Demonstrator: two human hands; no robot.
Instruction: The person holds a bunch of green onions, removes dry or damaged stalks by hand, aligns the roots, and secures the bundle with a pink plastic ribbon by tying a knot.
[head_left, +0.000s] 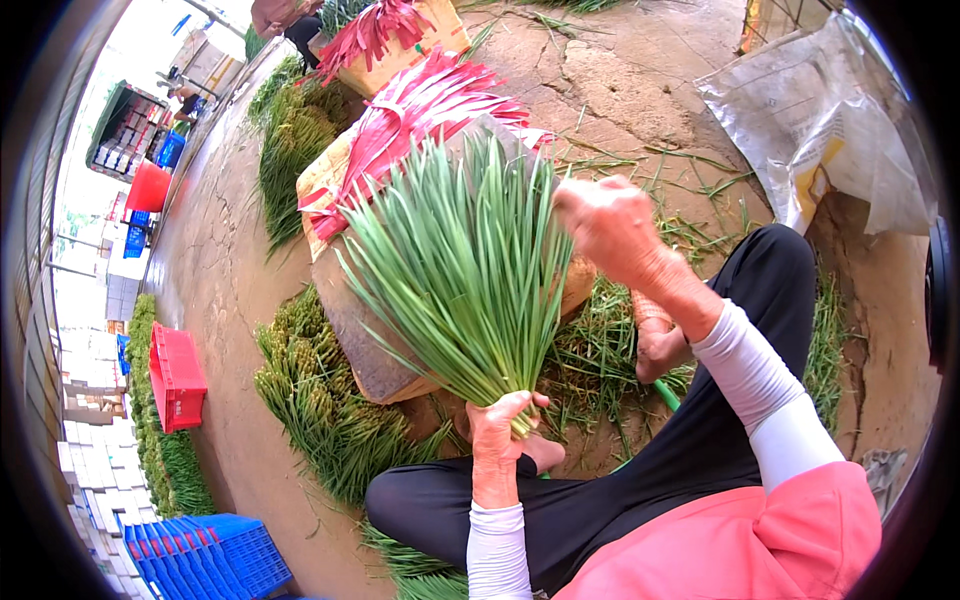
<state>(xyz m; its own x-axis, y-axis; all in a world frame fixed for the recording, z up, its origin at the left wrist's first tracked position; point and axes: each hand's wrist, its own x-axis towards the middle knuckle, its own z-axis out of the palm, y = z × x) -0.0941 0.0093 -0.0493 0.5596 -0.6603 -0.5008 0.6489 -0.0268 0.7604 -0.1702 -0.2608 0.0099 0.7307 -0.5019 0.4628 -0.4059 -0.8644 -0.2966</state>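
Note:
My left hand (497, 428) is wrapped round the pale lower ends of a bunch of garlic chives (465, 265). The long green leaves fan out away from me over a brown block-like stand (372, 340). At the right edge of the leaves, my right hand (612, 222) is raised with its fingers curled in. It is slightly blurred, and whatever its fingertips may pinch is too small to make out. Red and pink strips (425, 115) lie on the far end of the stand, just beyond the leaf tips.
Bundled chives (320, 400) are heaped left of the stand; loose leaves (605, 345) litter the floor at right. A red crate (178, 378) and blue crates (215, 555) stand at left. A whitish plastic sheet (800, 110) hangs at far right. Another person (285, 18) is partly visible at the top.

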